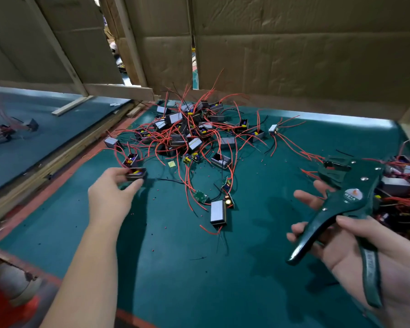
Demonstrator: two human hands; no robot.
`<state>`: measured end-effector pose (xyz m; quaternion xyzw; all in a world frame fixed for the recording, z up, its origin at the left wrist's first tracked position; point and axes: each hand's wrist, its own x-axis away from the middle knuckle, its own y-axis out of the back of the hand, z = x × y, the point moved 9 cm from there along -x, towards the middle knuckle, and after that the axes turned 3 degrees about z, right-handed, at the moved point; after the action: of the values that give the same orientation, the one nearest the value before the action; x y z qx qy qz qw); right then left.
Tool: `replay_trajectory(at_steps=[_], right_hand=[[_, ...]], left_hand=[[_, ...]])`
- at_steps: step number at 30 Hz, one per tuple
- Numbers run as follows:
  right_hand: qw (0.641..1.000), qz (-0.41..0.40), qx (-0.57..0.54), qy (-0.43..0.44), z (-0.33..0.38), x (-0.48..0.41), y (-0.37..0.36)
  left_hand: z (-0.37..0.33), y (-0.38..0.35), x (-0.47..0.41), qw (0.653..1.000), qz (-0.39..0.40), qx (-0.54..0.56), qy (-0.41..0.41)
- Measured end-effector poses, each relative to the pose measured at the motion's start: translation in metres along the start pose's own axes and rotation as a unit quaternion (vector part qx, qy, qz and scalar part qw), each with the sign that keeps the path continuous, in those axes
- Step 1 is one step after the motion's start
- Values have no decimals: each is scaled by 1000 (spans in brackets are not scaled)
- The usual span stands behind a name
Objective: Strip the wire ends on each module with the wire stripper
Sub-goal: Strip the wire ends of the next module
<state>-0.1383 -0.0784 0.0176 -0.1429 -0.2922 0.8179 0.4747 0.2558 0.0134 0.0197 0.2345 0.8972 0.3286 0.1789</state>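
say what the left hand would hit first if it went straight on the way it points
Probably the open-topped module just beyond the held module in the left hand; depth is unclear.

At the right edge of the frame a second heap of modules is cut off and partly hidden behind the wire stripper, and the right hand holding it is cropped by the lower right corner. The module pinched by the fingers of the left hand is motion-blurred, its wires untellable; at the left edge more modules are a smeared, cropped blur.
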Motion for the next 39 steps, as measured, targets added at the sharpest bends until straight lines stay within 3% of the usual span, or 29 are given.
replay_trajectory(at_steps=[4, 10, 13, 16, 20, 25, 31, 35, 39], right_hand=[[1000, 6, 4, 11, 5, -2, -1], [1000, 14, -4, 7, 5, -3, -3], [1000, 24, -10, 3, 3, -3, -3], [999, 30, -10, -3, 1, -3, -6], [999, 35, -3, -11, -1, -2, -9], [999, 29, -14, -12, 0, -2, -10], [999, 20, -11, -26, 1, -2, -8], [999, 20, -17, -26, 4, -2, -10], [999, 22, -29, -23, 6, -1, -13]], left_hand=[[-31, -11, 7, 994, 1, -17, -109], [-38, -33, 8, 987, 109, -42, -112], [-45, -38, 11, 986, 101, -47, -128], [-53, -40, 8, 983, 32, -105, -147], [-59, -53, 4, 979, 69, -125, -143], [-83, -37, 13, 971, 69, 36, -226], [-114, -22, 29, 913, 131, 353, -154], [-134, -26, 42, 882, 181, 413, -137], [-161, -30, 60, 847, 227, 443, -188]])
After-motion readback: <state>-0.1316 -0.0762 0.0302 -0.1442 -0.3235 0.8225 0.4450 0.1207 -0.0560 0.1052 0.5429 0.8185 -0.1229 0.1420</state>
